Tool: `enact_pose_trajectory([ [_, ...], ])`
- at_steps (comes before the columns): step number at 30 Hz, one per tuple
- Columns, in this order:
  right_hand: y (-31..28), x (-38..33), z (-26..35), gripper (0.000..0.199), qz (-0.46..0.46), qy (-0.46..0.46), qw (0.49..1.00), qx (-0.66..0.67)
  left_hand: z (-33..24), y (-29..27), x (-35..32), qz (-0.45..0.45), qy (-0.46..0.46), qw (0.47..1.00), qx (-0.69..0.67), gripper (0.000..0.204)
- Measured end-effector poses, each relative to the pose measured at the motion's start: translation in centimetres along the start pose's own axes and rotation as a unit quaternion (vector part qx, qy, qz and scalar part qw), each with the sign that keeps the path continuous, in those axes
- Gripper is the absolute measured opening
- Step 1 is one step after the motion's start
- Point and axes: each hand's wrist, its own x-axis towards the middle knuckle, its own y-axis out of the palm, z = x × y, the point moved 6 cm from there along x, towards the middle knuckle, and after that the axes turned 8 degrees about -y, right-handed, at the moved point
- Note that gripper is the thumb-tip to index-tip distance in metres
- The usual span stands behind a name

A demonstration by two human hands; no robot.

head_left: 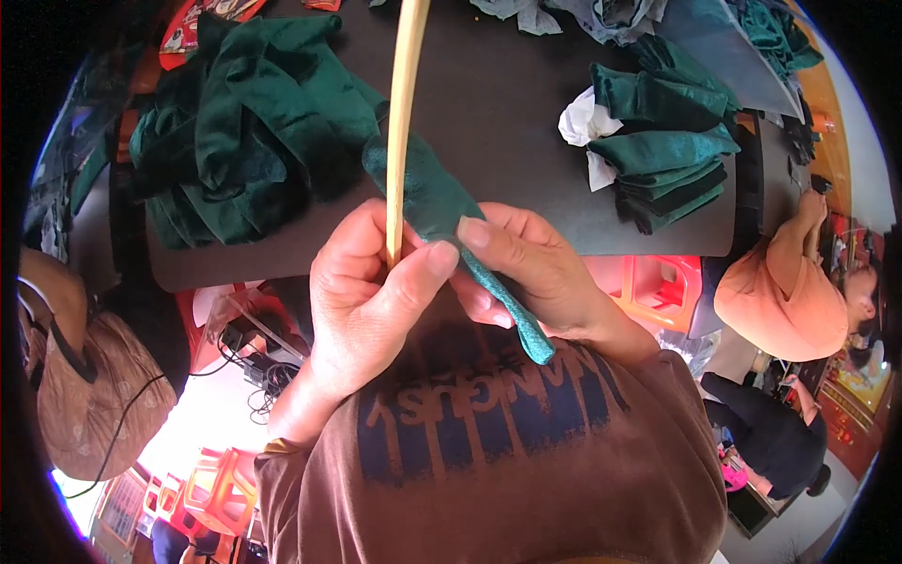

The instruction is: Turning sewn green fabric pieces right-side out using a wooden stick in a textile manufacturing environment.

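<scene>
A narrow green velvet piece, tube-like, is held up close in front of the person's chest, above the near edge of the dark surface. Its upper end rises beside a long pale wooden stick, and its lower end hangs down past the fingers toward the brown shirt. The stick runs upward out of the top of the picture, its lower end tucked into the fabric at the fingers.

The left hand is clenched around the stick's lower end, thumb pressed across toward the fabric. The right hand pinches the velvet piece between thumb and fingers, just beside the left thumb.

On the surface's far left lies a loose heap of green velvet. Toward the right edge sits a neater stack of folded green pieces with white cloth tucked against it. Beyond the right edge, another person in an orange top sits. Orange plastic stools stand below the surface.
</scene>
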Motion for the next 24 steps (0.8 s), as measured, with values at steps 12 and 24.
enact_pose_trajectory([
  [12, -1.0, -0.6, 2.1, 0.016, -0.061, -0.258, 0.922, -0.282, 1.7, -1.7, -0.2, -0.056, -0.034, 0.993, 0.095, 0.008],
  [24, 0.2, -1.6, 4.8, 0.023, -0.037, -0.404, 0.714, -0.570, 2.0, -2.1, -0.1, -0.077, -0.017, 0.993, 0.089, 0.007],
])
